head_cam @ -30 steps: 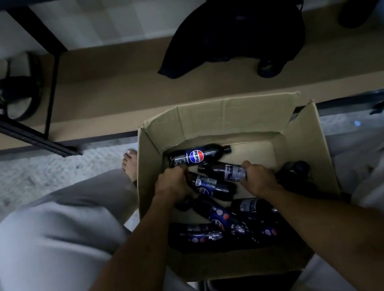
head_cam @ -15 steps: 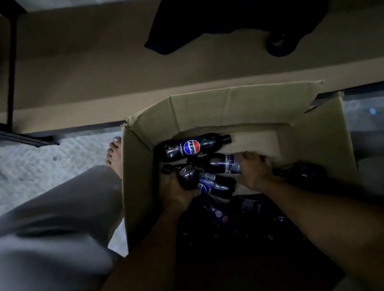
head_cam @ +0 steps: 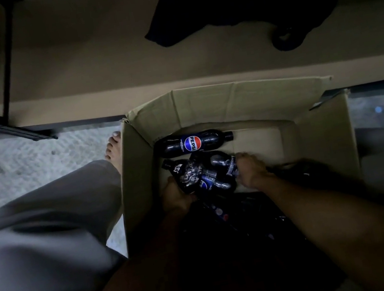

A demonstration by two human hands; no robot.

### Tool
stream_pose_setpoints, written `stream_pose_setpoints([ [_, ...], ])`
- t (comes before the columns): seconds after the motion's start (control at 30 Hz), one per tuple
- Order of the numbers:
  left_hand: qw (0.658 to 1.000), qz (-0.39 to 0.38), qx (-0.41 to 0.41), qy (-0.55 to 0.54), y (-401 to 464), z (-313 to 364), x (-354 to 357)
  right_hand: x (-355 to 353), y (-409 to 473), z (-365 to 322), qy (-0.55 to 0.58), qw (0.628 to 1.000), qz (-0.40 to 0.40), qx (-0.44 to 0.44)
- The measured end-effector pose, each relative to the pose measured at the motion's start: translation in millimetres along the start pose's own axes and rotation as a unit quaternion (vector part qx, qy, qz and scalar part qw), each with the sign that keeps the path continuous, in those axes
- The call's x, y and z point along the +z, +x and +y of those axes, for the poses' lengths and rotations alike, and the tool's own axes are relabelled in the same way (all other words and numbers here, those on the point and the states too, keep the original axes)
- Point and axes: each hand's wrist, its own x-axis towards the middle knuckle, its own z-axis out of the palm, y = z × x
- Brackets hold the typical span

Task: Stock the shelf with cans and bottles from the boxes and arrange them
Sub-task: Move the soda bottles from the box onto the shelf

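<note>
While both hands [head_cam: 208,183] still grip bottles [head_cam: 204,176] in the box [head_cam: 229,102], the view has dipped closer.

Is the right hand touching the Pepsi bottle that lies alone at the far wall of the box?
Apart. The head view shows bare cardboard between the right hand and the Pepsi bottle.

both forearms reach forward and down, converging, bare to elbow. left hand [head_cam: 177,194] low, fingers curled round bottle [head_cam: 191,176], gripping from below. right hand [head_cam: 250,168] knuckles up, fingers curled over second bottle [head_cam: 225,165], pinching its side. hands near each other, not touching. left leg in grey trousers bent outward, bare left foot [head_cam: 114,148] flat, toes forward.
</note>
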Motion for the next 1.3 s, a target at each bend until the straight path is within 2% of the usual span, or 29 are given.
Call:
stream_pose_setpoints([
  [0.1, 1.000, 0.016, 0.020, -0.009, -9.9, 6.8, -3.0, -4.3, -11.7, 5.4, 0.141, 0.990, 0.005, -0.026],
  [0.27, 0.993, 0.027, 0.092, -0.071, -30.1, 36.6, -16.2, -19.2, -35.7, -3.0, 0.325, 0.944, 0.047, -0.037],
  [0.43, 0.978, -0.001, 0.154, -0.143, -50.5, 76.5, -40.2, -63.6, -64.7, -21.0, 0.426, 0.892, 0.111, -0.102],
  [0.6, 0.938, -0.049, 0.265, -0.220, -93.3, 133.6, -70.5, -133.0, -120.6, -42.6, 0.525, 0.817, 0.157, -0.179],
  [0.73, 0.903, -0.089, 0.353, -0.229, -137.2, 181.7, -99.4, -188.2, -165.7, -50.6, 0.542, 0.777, 0.206, -0.244],
  [1.0, 0.835, -0.110, 0.507, -0.184, -219.1, 264.0, -156.9, -285.1, -253.4, -48.6, 0.503, 0.743, 0.280, -0.343],
  [1.3, 0.757, -0.058, 0.630, -0.162, -284.5, 372.5, -190.6, -387.7, -306.3, -49.5, 0.500, 0.664, 0.391, -0.394],
])
